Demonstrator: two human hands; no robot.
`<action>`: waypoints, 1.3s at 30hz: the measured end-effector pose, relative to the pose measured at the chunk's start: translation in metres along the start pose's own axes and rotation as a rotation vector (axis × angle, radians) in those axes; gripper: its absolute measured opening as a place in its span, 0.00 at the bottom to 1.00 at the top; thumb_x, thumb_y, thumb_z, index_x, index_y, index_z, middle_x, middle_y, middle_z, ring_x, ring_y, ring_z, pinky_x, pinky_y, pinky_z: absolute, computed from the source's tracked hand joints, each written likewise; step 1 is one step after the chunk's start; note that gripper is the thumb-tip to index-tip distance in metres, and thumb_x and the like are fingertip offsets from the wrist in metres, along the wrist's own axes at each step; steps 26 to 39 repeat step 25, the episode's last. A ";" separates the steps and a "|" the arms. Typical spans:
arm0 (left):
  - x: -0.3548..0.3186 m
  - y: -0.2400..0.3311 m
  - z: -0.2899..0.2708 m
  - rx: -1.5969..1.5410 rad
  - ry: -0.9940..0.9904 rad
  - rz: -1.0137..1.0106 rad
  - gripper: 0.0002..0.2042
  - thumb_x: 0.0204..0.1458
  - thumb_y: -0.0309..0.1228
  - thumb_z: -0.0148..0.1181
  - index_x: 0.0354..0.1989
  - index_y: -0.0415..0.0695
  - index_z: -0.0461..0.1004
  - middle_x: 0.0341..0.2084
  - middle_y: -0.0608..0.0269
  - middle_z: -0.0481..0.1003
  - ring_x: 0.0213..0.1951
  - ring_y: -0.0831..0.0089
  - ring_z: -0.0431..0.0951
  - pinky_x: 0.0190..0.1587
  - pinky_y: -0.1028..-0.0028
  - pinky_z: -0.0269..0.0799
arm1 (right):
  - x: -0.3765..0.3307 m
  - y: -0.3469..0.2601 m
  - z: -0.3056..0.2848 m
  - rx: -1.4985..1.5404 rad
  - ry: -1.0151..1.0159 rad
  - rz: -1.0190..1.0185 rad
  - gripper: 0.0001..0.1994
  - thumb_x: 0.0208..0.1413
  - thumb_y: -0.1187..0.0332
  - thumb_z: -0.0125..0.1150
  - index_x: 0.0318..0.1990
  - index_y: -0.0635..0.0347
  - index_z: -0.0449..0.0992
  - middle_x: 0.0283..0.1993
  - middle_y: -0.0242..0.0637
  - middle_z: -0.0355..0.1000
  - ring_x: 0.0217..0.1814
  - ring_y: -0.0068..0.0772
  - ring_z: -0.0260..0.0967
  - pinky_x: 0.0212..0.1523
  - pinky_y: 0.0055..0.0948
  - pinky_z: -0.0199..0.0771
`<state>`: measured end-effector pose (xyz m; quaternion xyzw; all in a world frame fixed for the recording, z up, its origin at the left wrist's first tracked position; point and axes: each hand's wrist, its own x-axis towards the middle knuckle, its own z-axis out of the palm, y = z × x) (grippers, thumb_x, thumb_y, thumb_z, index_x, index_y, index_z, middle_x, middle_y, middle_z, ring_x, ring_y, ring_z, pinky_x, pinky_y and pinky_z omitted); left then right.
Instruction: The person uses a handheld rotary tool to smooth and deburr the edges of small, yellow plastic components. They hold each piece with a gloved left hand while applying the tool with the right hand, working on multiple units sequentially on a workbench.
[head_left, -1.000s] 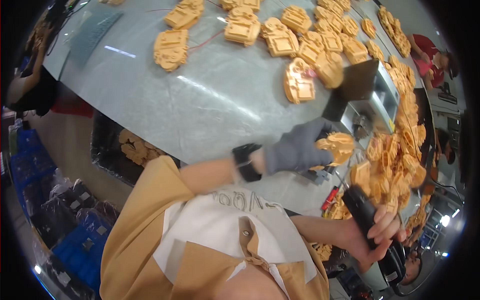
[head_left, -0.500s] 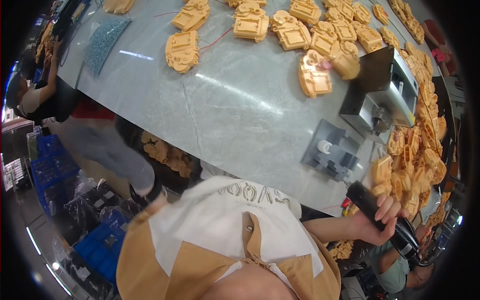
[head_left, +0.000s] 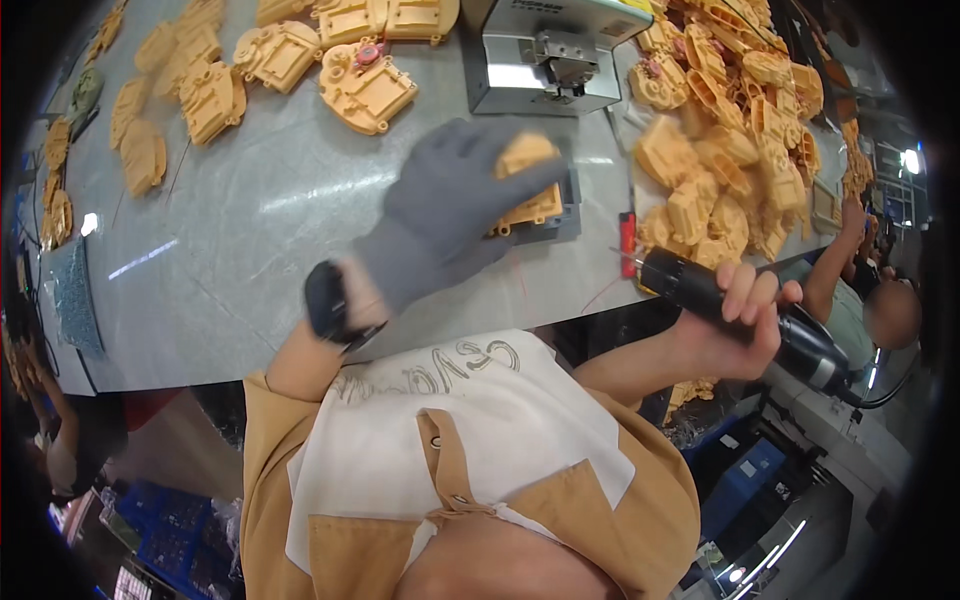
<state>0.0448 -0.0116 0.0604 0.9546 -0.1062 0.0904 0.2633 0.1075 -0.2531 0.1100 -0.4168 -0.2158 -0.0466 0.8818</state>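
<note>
My left hand point(head_left: 435, 205), in a grey glove with a black watch at the wrist, is closed around an orange-yellow plastic housing point(head_left: 541, 207). That housing sits at a grey fixture block point(head_left: 571, 205) on the table; the glove hides part of both. My right hand point(head_left: 740, 340), bare, grips a black electric screwdriver point(head_left: 690, 285) over the table's front edge. Its bit points left, apart from the housing. Close to the bit lies a small red-handled tool point(head_left: 627, 245).
A metal box-shaped machine point(head_left: 500, 75) stands behind the fixture. A heap of yellow plastic parts point(head_left: 700, 190) covers the right side; more housings point(head_left: 280, 55) lie at the back left. A bag of small blue-grey pieces point(head_left: 70, 305) rests far left. Another person point(head_left: 845, 300) is at right.
My left hand has come from beside my body onto the table and now holds a housing at the fixture. The view has turned right; the screwdriver stays in my right hand.
</note>
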 end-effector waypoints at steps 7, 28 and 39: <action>0.021 0.004 0.040 -0.031 -0.023 0.041 0.33 0.31 0.39 0.66 0.52 0.58 0.62 0.52 0.52 0.58 0.52 0.55 0.61 0.56 0.58 0.56 | -0.005 0.007 -0.005 -0.025 0.046 0.039 0.18 0.43 0.72 0.47 0.46 0.57 0.64 0.19 0.28 0.56 0.20 0.23 0.54 0.32 0.30 0.57; -0.049 -0.027 0.022 -0.169 0.284 -0.085 0.33 0.31 0.37 0.66 0.51 0.51 0.63 0.49 0.54 0.61 0.49 0.52 0.63 0.49 0.62 0.63 | 0.096 0.091 0.079 -0.208 -0.296 -0.053 0.18 0.43 0.74 0.51 0.45 0.61 0.60 0.19 0.34 0.59 0.20 0.29 0.60 0.31 0.33 0.61; -0.049 -0.027 0.022 -0.169 0.284 -0.085 0.33 0.31 0.37 0.66 0.51 0.51 0.63 0.49 0.54 0.61 0.49 0.52 0.63 0.49 0.62 0.63 | 0.096 0.091 0.079 -0.208 -0.296 -0.053 0.18 0.43 0.74 0.51 0.45 0.61 0.60 0.19 0.34 0.59 0.20 0.29 0.60 0.31 0.33 0.61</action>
